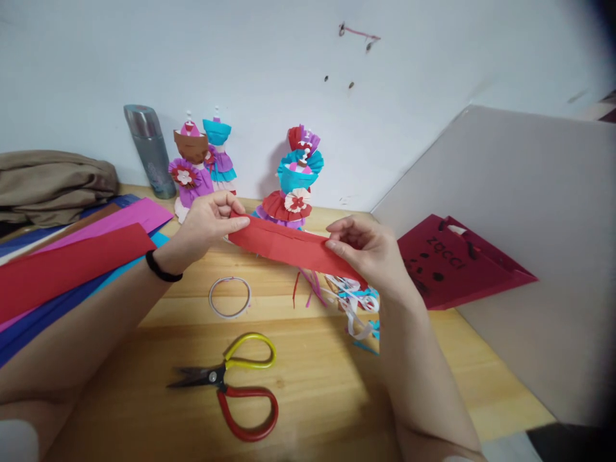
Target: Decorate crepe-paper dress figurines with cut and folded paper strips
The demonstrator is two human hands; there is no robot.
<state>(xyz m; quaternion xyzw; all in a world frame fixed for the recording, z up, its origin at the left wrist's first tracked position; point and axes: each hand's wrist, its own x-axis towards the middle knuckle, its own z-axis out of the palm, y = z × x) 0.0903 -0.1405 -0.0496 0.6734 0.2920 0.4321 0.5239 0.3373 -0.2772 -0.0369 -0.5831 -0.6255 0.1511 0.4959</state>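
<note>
A folded strip of red paper (289,247) is stretched between my two hands above the wooden table. My left hand (209,221) pinches its left end between thumb and fingers. Toward the right end, my right hand (368,247) grips the strip's upper edge, thumb in front. Below the strip lie a thin roll of tape (230,297) and a pair of scissors (224,378) with one yellow and one red handle, blades pointing left. Paper scraps and ribbons (353,301) in white, blue and pink sit partly hidden behind my right hand and forearm.
Small dress forms in coloured paper (296,179) stand by the wall, with more forms (192,160) to the left beside a bottle (150,151). Coloured paper sheets (72,263) and a brown cloth (58,186) lie at left. A red paper bag (457,263) is at right, against a pale panel (529,256).
</note>
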